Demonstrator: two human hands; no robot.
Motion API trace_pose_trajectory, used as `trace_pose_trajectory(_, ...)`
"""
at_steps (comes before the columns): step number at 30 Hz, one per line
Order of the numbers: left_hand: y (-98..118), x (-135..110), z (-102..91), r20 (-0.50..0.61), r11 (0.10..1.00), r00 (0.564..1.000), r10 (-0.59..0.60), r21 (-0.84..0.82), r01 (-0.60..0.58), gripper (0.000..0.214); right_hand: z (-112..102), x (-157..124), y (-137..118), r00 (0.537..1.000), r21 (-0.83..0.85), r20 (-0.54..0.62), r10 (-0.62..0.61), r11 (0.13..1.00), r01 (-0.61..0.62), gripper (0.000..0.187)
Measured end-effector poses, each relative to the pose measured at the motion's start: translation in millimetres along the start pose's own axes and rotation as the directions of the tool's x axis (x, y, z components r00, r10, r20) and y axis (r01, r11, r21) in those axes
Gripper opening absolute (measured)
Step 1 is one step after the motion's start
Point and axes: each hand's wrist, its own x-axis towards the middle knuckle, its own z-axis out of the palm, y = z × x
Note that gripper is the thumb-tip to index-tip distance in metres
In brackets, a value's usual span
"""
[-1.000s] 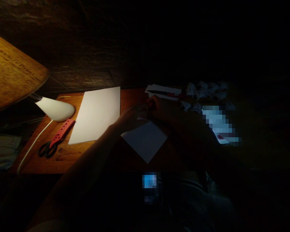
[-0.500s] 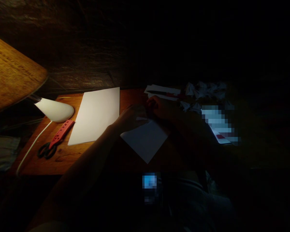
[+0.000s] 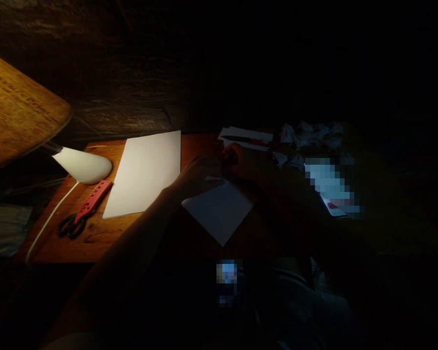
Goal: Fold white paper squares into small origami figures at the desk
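A small square sheet of white paper (image 3: 219, 212) lies like a diamond on the wooden table (image 3: 95, 238) in dim light. My left hand (image 3: 197, 176) rests on its far corner, fingers curled down onto the paper. My right hand (image 3: 239, 161) meets it there with its fingers closed in a pinch on the same corner. Both forearms reach in from below. A folded edge of the paper shows between the two hands.
A larger white sheet (image 3: 145, 172) lies to the left. Red-handled scissors (image 3: 83, 209) and a white lamp base (image 3: 83, 164) with a cord sit at far left, under a wicker shade (image 3: 18, 112). Crumpled and folded papers (image 3: 306, 138) are piled at back right.
My hands have stayed at the paper's far corner, with only slight shifts of the fingers. The paper has not moved.
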Motion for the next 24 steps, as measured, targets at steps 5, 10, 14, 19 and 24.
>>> trace_pose_trajectory(5,1.0,0.3,-1.3,0.001,0.999,1.000,-0.001,0.033,0.001,0.020,-8.7,-5.5,-10.5,1.000,-0.064,0.022,0.013,0.998,-0.012,0.042)
trace_pose_trajectory(10,2.5,-0.2,-2.3,0.018,0.998,1.000,-0.011,0.056,0.010,0.021,-14.8,-8.1,-17.5,0.998,-0.103,0.063,0.020,0.995,-0.013,0.047)
trace_pose_trajectory(14,2.3,-0.3,-3.1,0.021,0.998,1.000,-0.012,0.059,0.011,0.028,-13.1,-7.1,-16.7,0.998,-0.111,0.060,0.015,0.994,-0.008,0.053)
trace_pose_trajectory(19,1.4,-0.9,-2.9,0.036,0.999,0.999,-0.005,0.050,0.003,0.018,-8.2,-4.3,-14.7,0.999,-0.044,0.049,0.003,0.999,-0.001,0.049)
trace_pose_trajectory(24,-1.1,-1.4,-1.9,0.032,0.999,0.999,0.010,0.047,-0.011,0.017,-10.5,-4.8,-18.8,0.996,-0.008,0.075,0.044,0.999,-0.043,0.049)
